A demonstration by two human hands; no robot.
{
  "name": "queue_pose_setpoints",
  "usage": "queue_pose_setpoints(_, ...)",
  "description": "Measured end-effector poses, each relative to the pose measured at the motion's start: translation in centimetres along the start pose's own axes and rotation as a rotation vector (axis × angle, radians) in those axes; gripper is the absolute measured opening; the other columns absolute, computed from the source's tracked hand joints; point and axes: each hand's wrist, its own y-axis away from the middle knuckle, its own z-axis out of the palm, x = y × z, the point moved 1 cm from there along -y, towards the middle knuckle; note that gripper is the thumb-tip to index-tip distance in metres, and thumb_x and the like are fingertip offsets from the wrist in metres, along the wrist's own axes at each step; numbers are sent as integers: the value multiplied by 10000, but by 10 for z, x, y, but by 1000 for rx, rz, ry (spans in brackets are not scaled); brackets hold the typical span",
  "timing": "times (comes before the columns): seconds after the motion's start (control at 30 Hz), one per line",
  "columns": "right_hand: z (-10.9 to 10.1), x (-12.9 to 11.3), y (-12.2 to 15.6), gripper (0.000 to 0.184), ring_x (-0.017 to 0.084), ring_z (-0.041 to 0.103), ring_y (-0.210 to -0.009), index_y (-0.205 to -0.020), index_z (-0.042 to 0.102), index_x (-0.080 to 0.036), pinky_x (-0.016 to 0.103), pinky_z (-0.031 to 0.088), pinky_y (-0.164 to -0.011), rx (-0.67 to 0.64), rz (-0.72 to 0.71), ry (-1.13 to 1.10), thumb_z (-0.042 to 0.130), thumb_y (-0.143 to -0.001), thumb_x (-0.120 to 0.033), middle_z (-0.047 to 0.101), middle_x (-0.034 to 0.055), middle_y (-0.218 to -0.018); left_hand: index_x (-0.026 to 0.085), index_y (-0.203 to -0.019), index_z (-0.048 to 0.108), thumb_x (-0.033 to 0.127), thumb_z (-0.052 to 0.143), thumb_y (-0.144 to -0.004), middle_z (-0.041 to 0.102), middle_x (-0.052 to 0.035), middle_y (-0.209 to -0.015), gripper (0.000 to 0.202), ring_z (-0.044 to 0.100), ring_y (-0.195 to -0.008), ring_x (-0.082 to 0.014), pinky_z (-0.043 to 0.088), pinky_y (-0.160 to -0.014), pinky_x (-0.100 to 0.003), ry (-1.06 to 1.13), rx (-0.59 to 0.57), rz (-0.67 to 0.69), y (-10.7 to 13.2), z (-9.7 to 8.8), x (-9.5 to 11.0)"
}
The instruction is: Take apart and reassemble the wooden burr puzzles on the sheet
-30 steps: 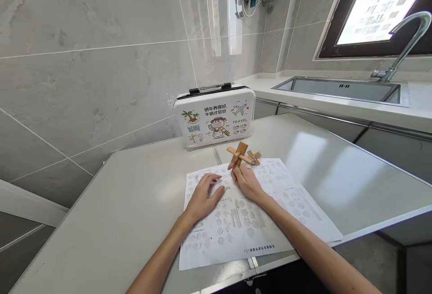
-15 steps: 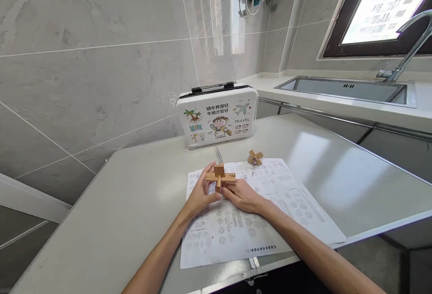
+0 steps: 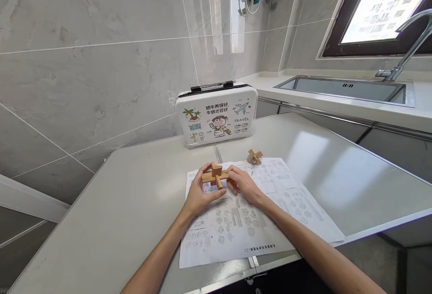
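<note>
Both hands grip one wooden cross-shaped puzzle point(image 3: 215, 175) just above a printed instruction sheet point(image 3: 249, 222). My left hand point(image 3: 199, 193) pinches the puzzle's left end from below. Fingers of my right hand point(image 3: 243, 184) close on its right end. A second, smaller wooden puzzle point(image 3: 254, 156) lies on the sheet's far edge, to the right of my hands and apart from them.
A white illustrated tin case point(image 3: 216, 115) stands upright at the back of the grey table point(image 3: 111, 213), against the tiled wall. A steel sink point(image 3: 344, 88) with a tap point(image 3: 407, 46) sits in the counter at the back right. The table's front edge runs near my arms.
My right hand carried the wooden puzzle from beside the small one back toward me. My left hand rose off the sheet and took its left end. The puzzle has since turned slightly.
</note>
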Motion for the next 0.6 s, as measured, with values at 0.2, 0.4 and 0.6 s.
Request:
queue_pose_setpoints(0.2,-1,4,-7,481,86,354,-414,-706,476,-231,206,293,-419,-39,155,-251,614,-940,-628,432,-86,-488,313,-1459,485,351,924,-706,566,-91,-1492,873,544,-1380,-314,422,-1193,-517,-85,-25,30,3,5,3)
queue_pose_setpoints(0.4,-1,0,-7,467,56,217,-404,-751,490,-226,180,169,-397,-53,166,-350,684,-908,-621,282,-130,-499,342,-1471,484,388,960,-661,580,-83,-1480,940,561,-1343,-310,472,-1145,-523,-133,-12,11,3,4,-2)
queue_pose_setpoints(0.6,-1,7,-7,464,58,190,-405,-774,497,-231,197,139,-397,-31,175,-318,661,-920,-640,269,-126,-508,339,-1453,511,371,983,-617,619,-74,-1413,961,594,-1280,-298,491,-1105,-498,-148,25,-9,3,6,-3)
